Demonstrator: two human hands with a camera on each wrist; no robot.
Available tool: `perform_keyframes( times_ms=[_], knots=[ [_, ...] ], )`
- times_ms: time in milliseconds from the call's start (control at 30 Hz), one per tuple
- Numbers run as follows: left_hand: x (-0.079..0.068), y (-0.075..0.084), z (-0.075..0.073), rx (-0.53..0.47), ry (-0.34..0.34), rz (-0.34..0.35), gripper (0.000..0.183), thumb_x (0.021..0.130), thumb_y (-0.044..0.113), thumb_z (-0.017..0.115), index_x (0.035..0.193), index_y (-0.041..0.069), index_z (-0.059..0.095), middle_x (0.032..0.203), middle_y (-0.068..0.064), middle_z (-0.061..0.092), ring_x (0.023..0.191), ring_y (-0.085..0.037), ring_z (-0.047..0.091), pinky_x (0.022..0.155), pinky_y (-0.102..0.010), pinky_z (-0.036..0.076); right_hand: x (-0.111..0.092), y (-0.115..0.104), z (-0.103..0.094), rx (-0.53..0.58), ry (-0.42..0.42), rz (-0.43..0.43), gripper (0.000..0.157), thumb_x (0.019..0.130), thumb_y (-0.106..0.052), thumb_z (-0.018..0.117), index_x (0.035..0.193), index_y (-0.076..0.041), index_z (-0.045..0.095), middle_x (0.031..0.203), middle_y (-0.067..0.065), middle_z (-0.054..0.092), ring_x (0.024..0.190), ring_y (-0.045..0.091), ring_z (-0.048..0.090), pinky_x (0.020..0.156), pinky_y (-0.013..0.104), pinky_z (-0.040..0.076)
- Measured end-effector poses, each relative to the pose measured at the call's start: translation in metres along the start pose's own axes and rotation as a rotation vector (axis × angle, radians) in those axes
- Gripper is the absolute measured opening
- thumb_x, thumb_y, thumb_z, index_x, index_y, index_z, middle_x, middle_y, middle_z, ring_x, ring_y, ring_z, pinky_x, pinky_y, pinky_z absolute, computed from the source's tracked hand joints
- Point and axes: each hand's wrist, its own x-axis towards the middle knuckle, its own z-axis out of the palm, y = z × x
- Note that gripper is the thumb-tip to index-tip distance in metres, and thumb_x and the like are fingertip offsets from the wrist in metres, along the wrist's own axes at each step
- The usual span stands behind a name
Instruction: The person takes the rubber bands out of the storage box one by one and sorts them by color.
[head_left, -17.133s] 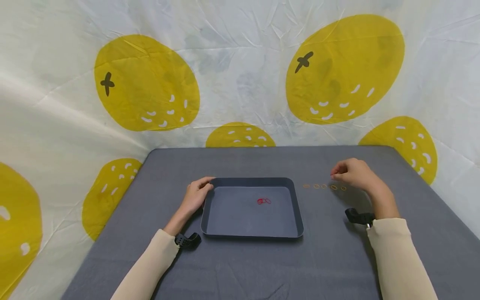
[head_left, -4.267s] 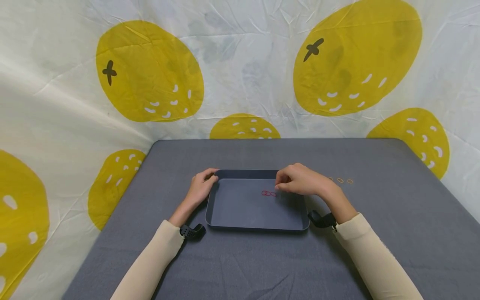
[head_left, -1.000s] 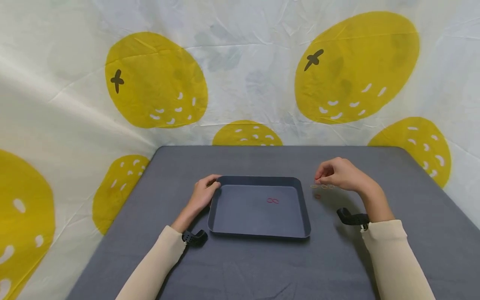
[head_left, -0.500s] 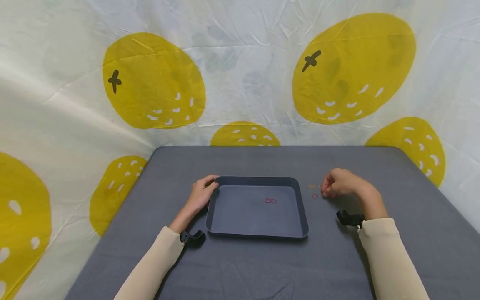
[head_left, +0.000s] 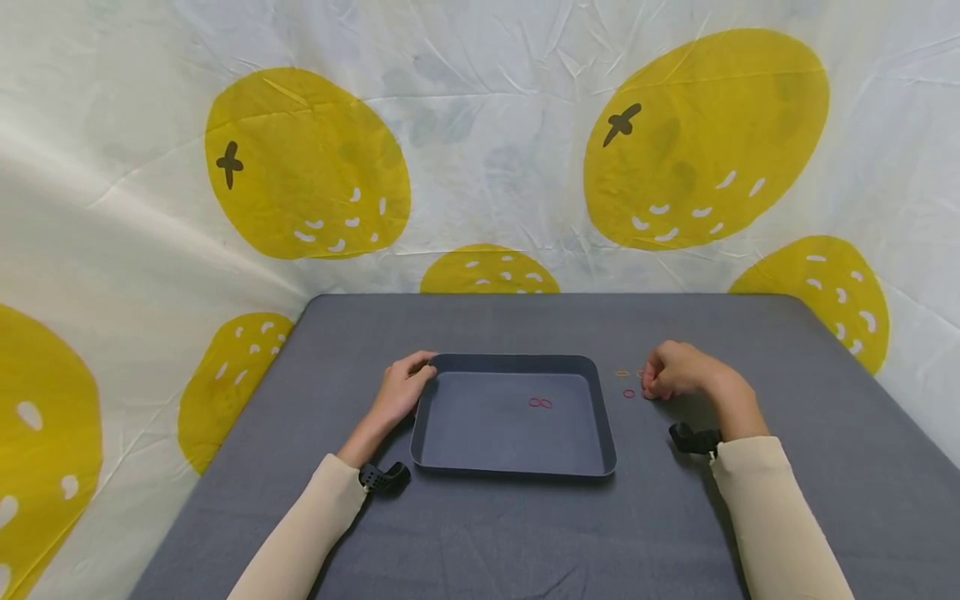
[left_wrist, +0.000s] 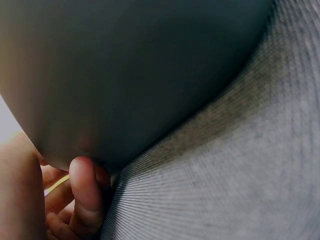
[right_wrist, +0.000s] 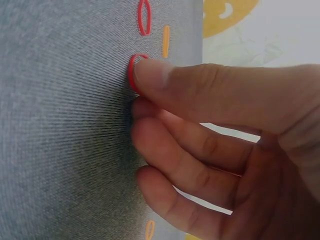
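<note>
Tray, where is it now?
In the head view, the tray is near the middle of the table, two red rings inside it, the left hand at its far left corner and the right hand off to its right.

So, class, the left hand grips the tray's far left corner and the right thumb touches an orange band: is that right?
No: the right hand has its thumb on a red band, not orange, as the right wrist view shows. The left hand grips the tray at its far left corner.

Grey cloth-covered table (head_left: 480, 533), dark shallow tray (head_left: 487, 442), red ring (right_wrist: 139, 20) near its right side, orange rings (right_wrist: 166, 42) beyond
</note>
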Motion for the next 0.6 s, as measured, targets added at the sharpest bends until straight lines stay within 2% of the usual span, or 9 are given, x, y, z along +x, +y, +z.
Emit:
perform_keyframes(
  times_ms=[200, 333, 433, 600],
  knots=[
    [-0.0014, 0.0015, -0.0001, 0.0, -0.003, -0.005, 0.029, 0.103, 0.026, 0.057, 0.127, 0.025, 0.073, 0.125, -0.005, 0.075, 0.105, -0.024, 0.07, 0.096, -0.045, 0.055, -0.0024, -0.0003, -0.0022, 0.008, -0.008, -0.007, 0.004, 0.082, -0.002, 0.075, 0.08, -0.003, 0.072, 0.072, 0.0, 0.068, 0.066, 0.014, 0.062, 0.06, 0.029, 0.052],
    [-0.0027, 0.0019, 0.0002, -0.003, -0.003, -0.009, 0.029, 0.103, 0.025, 0.058, 0.128, 0.025, 0.073, 0.125, -0.005, 0.075, 0.106, -0.024, 0.07, 0.097, -0.046, 0.055, -0.0041, 0.0006, -0.004, -0.015, 0.007, -0.014, 0.007, 0.08, 0.002, 0.071, 0.081, -0.004, 0.073, 0.07, -0.001, 0.067, 0.066, 0.013, 0.06, 0.06, 0.029, 0.049],
    [-0.0031, 0.0019, 0.0004, 0.001, 0.0, -0.008, 0.029, 0.103, 0.026, 0.058, 0.127, 0.025, 0.073, 0.124, -0.004, 0.075, 0.098, -0.019, 0.07, 0.091, -0.04, 0.056, -0.0051, 0.0018, -0.0053, -0.032, 0.014, -0.025, 0.008, 0.08, 0.002, 0.07, 0.08, -0.005, 0.074, 0.07, -0.001, 0.067, 0.066, 0.013, 0.06, 0.061, 0.029, 0.049],
    [-0.003, 0.0007, 0.0006, -0.002, -0.001, -0.001, 0.029, 0.104, 0.025, 0.057, 0.128, 0.025, 0.073, 0.124, -0.007, 0.075, 0.06, -0.015, 0.065, 0.064, -0.033, 0.056, -0.0074, 0.0002, -0.0078, -0.042, 0.037, -0.045, 0.007, 0.081, -0.001, 0.069, 0.08, -0.005, 0.074, 0.073, -0.002, 0.068, 0.068, 0.013, 0.06, 0.061, 0.029, 0.049]
  ],
)
